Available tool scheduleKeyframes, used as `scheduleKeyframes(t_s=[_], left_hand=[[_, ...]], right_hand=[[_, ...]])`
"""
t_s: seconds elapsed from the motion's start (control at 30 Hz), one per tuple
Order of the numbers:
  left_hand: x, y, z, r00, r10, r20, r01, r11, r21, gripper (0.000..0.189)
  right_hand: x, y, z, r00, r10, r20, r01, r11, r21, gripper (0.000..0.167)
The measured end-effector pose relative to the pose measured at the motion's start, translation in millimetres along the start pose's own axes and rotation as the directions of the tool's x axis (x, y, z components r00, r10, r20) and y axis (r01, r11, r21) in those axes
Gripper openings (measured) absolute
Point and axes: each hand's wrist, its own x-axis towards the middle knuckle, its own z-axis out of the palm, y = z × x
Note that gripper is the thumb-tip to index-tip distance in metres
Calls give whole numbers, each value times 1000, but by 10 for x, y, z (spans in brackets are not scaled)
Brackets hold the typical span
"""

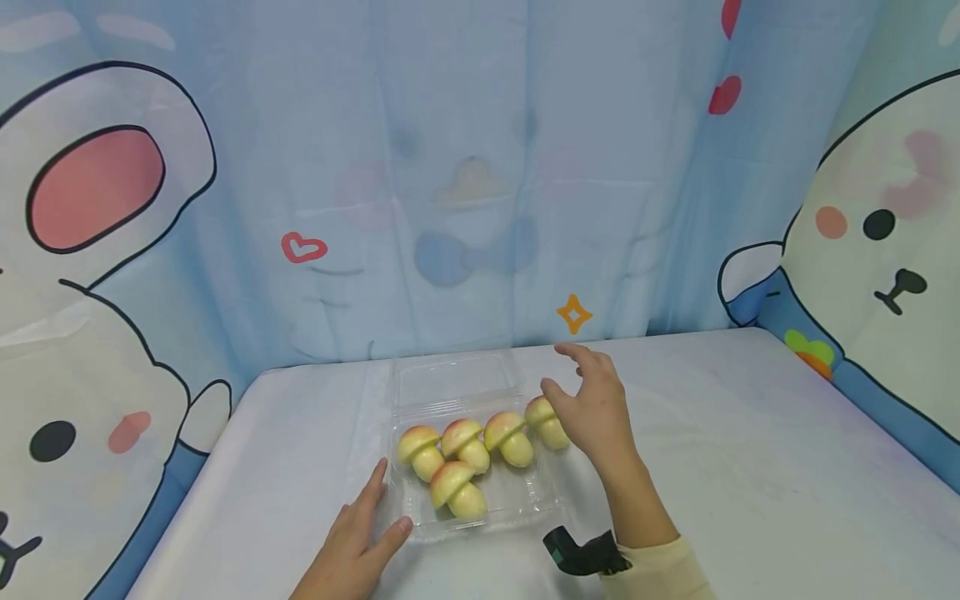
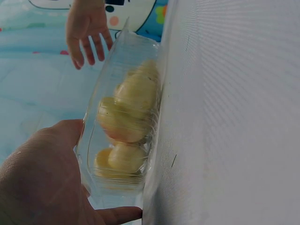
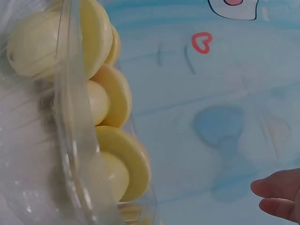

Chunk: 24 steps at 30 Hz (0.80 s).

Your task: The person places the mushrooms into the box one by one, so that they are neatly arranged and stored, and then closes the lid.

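Note:
Several yellow mushroom-shaped pieces [image 1: 463, 446] with reddish tinged caps lie in a clear plastic clamshell box [image 1: 517, 504]. The box's lid [image 1: 453, 379] is folded back away from me. My left hand [image 1: 352, 533] rests at the box's near left corner, thumb and fingers spread along its edge. In the left wrist view that hand's thumb [image 2: 70, 129] lies at the rim. My right hand [image 1: 596, 404] hovers by the box's far right corner, thumb and fingers apart, holding nothing. Partly behind it is the rightmost mushroom-shaped piece [image 1: 546, 423].
A white cloth covers the table [image 1: 750, 467]. Behind it hangs a light blue curtain [image 1: 465, 125] with cartoon animals at both sides. A black wrist camera mount [image 1: 585, 552] sticks out from my right sleeve [image 1: 663, 571].

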Motion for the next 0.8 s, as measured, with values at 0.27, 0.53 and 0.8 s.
scheduleKeyframes(t_s=[0.27,0.53,0.8], left_hand=[[0,-26,11,1000,19,2,-19,1000,-14,79],[0,-14,2,1000,23,1,-23,1000,-10,79],[-2,-4,-4,1000,25,-3,-25,1000,-4,79]], right_hand=[[45,183,3,993,66,93,-61,997,-55,54],[79,347,86,981,104,165,-92,993,-79,58],[102,457,171,974,112,196,-93,990,-108,57]])
